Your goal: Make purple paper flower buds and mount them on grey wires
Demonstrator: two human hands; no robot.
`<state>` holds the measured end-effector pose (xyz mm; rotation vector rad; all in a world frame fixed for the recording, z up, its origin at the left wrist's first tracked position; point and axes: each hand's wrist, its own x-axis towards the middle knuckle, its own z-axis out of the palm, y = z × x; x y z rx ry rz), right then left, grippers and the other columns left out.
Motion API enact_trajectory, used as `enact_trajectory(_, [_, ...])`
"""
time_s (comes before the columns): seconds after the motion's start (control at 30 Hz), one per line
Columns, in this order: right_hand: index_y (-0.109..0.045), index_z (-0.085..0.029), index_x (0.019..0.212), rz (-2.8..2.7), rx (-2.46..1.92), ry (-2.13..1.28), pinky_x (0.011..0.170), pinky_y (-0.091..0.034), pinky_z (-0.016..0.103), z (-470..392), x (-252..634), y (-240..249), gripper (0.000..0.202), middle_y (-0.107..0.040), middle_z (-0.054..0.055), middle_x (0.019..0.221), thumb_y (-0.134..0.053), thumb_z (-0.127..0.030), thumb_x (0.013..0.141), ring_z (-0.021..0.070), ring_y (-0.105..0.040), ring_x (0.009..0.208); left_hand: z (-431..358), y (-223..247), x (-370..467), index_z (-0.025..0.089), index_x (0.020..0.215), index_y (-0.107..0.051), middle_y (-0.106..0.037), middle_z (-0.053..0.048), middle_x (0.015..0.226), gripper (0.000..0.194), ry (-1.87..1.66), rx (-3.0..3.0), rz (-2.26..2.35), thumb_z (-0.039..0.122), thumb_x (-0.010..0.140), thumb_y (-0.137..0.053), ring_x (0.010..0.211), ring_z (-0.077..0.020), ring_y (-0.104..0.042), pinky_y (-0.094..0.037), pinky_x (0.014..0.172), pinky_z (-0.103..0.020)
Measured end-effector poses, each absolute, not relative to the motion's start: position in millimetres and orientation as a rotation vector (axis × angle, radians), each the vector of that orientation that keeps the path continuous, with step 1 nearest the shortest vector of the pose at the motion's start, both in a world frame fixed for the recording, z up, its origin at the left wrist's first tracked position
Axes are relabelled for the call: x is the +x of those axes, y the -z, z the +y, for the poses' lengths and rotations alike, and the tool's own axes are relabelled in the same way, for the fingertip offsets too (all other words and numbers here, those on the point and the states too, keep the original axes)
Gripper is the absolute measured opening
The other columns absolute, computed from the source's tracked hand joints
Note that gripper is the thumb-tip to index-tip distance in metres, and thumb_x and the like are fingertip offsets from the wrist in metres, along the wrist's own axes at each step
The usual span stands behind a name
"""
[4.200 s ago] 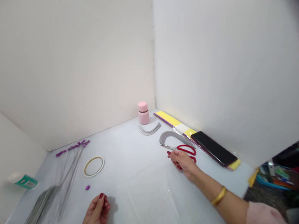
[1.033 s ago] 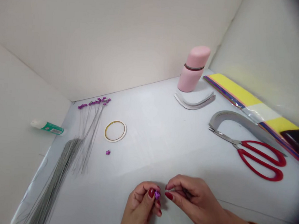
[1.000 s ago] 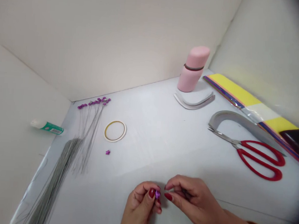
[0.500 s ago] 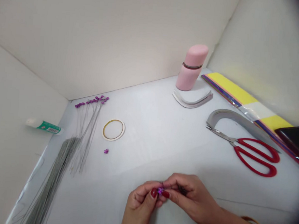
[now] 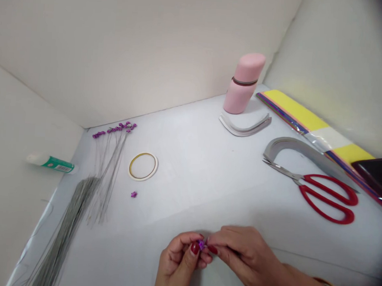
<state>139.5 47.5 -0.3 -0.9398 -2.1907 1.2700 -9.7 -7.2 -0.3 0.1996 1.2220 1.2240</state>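
"At the near side of the table (image 5: 189, 160), what have you got?"

"A small purple star (image 5: 201, 245). My left hand (image 5: 181, 260) pinches it between thumb and forefinger, the other fingers curled beneath."

"And your right hand (image 5: 248, 260)?"

"Just to the right of it, thumb and forefinger pressed together on a thin wire (image 5: 320, 259) that trails off rightward. A short bit shows between my fingertips and the star; I can't tell whether it goes in or only touches."

"What else is about?"

"On the left, a loose star (image 5: 134, 195), just on the near side of a tape roll (image 5: 142, 179). Farther left, a row of purple stars (image 5: 115, 130) on stems, and nearer me a thick bundle of grey wires (image 5: 67, 234). On the right, red-handled scissors (image 5: 296, 177); at the far side, a pink bottle (image 5: 240, 94) stands upright."
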Motion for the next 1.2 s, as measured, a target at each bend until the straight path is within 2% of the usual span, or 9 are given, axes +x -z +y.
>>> enact_trajectory(0.17, [-0.060,-0.020,0.082,-2.266,-0.912,-1.172,0.060,-0.040,0.019,47.2,140.3,1.3,0.021,-0.064,0.000,0.069,-0.040,-0.016,0.087,0.0110,-0.057,0.061,-7.7,3.8,-10.2,0.016,0.076,-0.072,-0.069,-0.002,0.057,0.027,-1.234,0.240,1.209,0.033,0.056,-0.080,0.052,-0.0102,-0.060,-0.046,0.053,-0.019])
enact_trajectory(0.33, [-0.061,-0.019,0.080,-2.277,-0.918,-1.120,0.058,-0.038,0.019,47.4,140.1,0.7,0.021,-0.062,-0.001,0.065,-0.041,-0.015,0.086,0.0100,-0.054,0.058,-7.8,6.9,-11.1,0.015,0.069,-0.071,-0.070,-0.002,0.055,0.022,-1.216,0.255,1.191,0.031,0.059,-0.079,0.050,-0.0078,-0.060,-0.045,0.052,-0.015])
enact_trajectory(0.6, [-0.059,-0.020,0.074,-2.324,-0.915,-1.078,0.056,-0.036,0.021,46.0,140.9,2.6,0.024,-0.061,-0.002,0.063,-0.040,-0.015,0.087,0.0105,-0.053,0.056,-7.1,6.1,-11.6,0.015,0.069,-0.071,-0.070,-0.003,0.054,0.023,-1.190,0.225,1.180,0.032,0.058,-0.079,0.048,-0.0073,-0.060,-0.044,0.050,-0.014])
enact_trajectory(0.93, [-0.058,-0.020,0.079,-2.366,-0.844,-0.994,0.057,-0.036,0.022,46.2,141.0,5.0,0.024,-0.064,-0.002,0.067,-0.037,-0.016,0.089,0.0105,-0.055,0.057,-7.4,5.5,-9.9,0.014,0.066,-0.069,-0.068,-0.001,0.051,0.022,-1.200,0.274,1.241,0.032,0.058,-0.079,0.048,-0.0069,-0.059,-0.044,0.050,-0.014])
enact_trajectory(1.2, [-0.056,-0.020,0.080,-2.454,-0.847,-1.112,0.057,-0.035,0.021,46.7,143.4,7.6,0.022,-0.064,-0.002,0.070,-0.036,-0.016,0.090,0.0107,-0.056,0.061,-8.2,6.2,-10.5,0.015,0.064,-0.070,-0.068,-0.001,0.051,0.020,-1.171,0.304,1.296,0.031,0.057,-0.079,0.048,-0.0068,-0.059,-0.045,0.050,-0.014])
